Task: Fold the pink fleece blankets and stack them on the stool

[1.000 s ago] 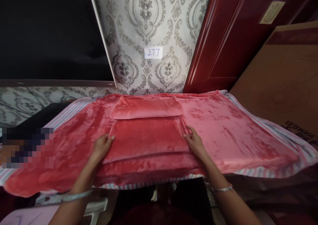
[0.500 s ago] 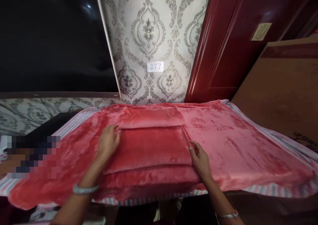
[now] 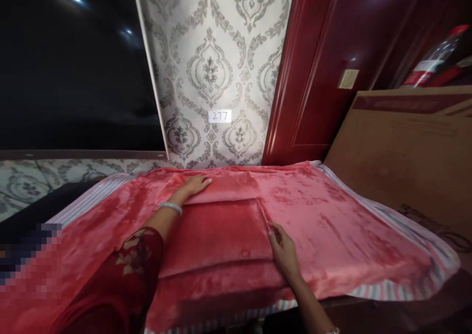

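Observation:
A folded red plush cloth lies on a spread-out plush blanket of much the same colour. Along the cloth's far side is a narrower flap. My left hand rests palm down on that flap, its fingers stretched out flat. At the cloth's right edge, my right hand has its thumb and fingers pinched together on the border. Exactly what kind of item the folded cloth is I cannot tell.
A dark screen hangs on the patterned wall at left. Beyond the blanket's right side stands a large cardboard box, with a plastic bottle behind its top. A paper label marked 277 is on the wall.
My left hand has left the cloth's left edge and reached forward and right onto the far flap. My right hand stays at the right edge. The camera view has shifted.

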Available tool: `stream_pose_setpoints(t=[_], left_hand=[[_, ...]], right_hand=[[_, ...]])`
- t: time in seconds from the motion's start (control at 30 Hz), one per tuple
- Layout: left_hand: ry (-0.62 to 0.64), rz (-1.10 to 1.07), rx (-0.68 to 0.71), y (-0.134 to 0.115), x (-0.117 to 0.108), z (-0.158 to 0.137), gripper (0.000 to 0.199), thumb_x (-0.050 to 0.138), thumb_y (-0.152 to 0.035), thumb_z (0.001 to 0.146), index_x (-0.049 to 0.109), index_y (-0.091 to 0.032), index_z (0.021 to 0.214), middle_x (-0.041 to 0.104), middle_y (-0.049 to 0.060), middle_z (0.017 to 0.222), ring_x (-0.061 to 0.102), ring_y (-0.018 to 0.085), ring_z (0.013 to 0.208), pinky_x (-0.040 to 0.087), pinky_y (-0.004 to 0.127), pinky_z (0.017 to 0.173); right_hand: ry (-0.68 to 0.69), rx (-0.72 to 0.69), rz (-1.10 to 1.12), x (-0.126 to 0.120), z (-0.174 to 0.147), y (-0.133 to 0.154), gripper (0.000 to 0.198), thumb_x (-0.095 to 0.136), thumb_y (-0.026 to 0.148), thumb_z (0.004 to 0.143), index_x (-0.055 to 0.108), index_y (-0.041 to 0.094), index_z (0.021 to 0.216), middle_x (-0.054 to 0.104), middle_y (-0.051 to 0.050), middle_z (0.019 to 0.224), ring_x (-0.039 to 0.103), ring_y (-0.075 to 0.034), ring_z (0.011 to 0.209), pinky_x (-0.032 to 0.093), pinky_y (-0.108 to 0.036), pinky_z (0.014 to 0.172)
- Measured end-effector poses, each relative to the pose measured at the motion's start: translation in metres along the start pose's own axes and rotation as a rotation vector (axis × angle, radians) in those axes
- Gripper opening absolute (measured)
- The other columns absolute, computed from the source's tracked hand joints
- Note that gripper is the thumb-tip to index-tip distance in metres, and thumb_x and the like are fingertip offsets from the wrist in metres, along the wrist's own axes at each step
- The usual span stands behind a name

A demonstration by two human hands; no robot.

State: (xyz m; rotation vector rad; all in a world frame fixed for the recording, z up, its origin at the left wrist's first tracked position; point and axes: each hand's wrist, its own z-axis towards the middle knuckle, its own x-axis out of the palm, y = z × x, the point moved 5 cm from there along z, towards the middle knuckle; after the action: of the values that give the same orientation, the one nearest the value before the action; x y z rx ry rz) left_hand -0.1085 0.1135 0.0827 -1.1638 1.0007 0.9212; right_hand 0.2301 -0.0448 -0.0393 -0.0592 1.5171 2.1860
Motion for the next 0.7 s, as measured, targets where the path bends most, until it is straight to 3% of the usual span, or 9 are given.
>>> stream_pose_setpoints(t=[0.2,0.33,0.43,0.57,0.7], left_hand=[[0.028,-0.013,-0.032,0.002,-0.003,0.022,0.068,0.063,-0.068,0.074,0.069,-0.021,0.122,0.060,0.019,0.140,0.048,0.042,0.135,0.031,0.054,0.113],[0.011,-0.018,-0.015,-0.001,-0.012,0.024,0.058,0.075,-0.064,0.060,0.075,-0.020,0.099,0.071,0.019,0.120,0.059,0.042,0.121,0.041,0.050,0.104],[-0.002,-0.027,0.021,-0.006,-0.016,0.018,0.040,0.074,-0.054,0.062,0.073,-0.020,0.083,0.075,0.015,0.101,0.067,0.038,0.103,0.047,0.043,0.094],[-0.021,-0.037,0.070,-0.012,-0.018,0.005,0.022,0.068,-0.043,0.070,0.068,-0.022,0.075,0.074,0.010,0.093,0.067,0.030,0.097,0.048,0.035,0.089],[-0.022,-0.051,0.070,-0.008,-0.018,-0.003,0.032,0.065,-0.045,0.074,0.071,-0.021,0.093,0.073,0.011,0.109,0.065,0.028,0.104,0.047,0.033,0.093]], right_hand=[[0.016,-0.003,0.032,0.003,0.002,-0.002,0.043,0.050,0.050,0.086,0.069,0.018,0.106,0.076,-0.012,0.101,0.071,-0.027,0.091,0.056,-0.038,0.084],[0.017,-0.026,0.063,0.004,0.003,-0.002,0.038,0.051,0.048,0.088,0.069,0.020,0.106,0.076,-0.010,0.101,0.071,-0.027,0.094,0.056,-0.038,0.085],[0.008,-0.025,0.055,0.004,0.004,-0.004,0.039,0.051,0.050,0.087,0.070,0.020,0.105,0.076,-0.010,0.098,0.072,-0.027,0.091,0.057,-0.037,0.081],[0.002,-0.017,0.038,0.005,0.004,-0.006,0.042,0.051,0.052,0.086,0.070,0.019,0.105,0.076,-0.011,0.098,0.072,-0.027,0.088,0.057,-0.037,0.080],[-0.010,-0.015,0.032,0.004,0.004,-0.006,0.044,0.052,0.053,0.083,0.070,0.018,0.103,0.076,-0.011,0.096,0.072,-0.028,0.085,0.057,-0.038,0.079]])
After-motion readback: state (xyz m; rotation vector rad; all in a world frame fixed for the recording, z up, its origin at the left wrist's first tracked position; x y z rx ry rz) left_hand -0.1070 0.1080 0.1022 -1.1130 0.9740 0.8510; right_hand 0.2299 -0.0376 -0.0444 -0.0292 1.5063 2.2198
